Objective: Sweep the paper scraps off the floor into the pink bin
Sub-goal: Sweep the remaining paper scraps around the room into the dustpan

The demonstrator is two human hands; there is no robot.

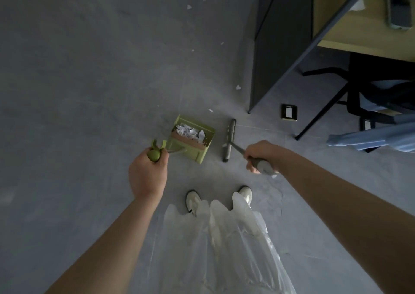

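Observation:
My left hand (147,173) is shut on the handle of a green dustpan (190,144), which rests on the grey floor in front of my feet with a heap of white paper scraps (189,132) inside. My right hand (261,155) grips the grey handle of a broom, whose dark head (229,140) lies on the floor just right of the dustpan. Loose paper scraps lie farther off: one (238,87) near the desk panel, one (210,110) behind the dustpan, several (189,6) at the top of the view. No pink bin is in view.
A dark desk side panel (267,69) and a wooden desk top (359,35) with a phone (399,7) stand at the upper right. Under the desk are a black chair frame (325,105) with blue cloth (370,136) and a floor socket (289,112).

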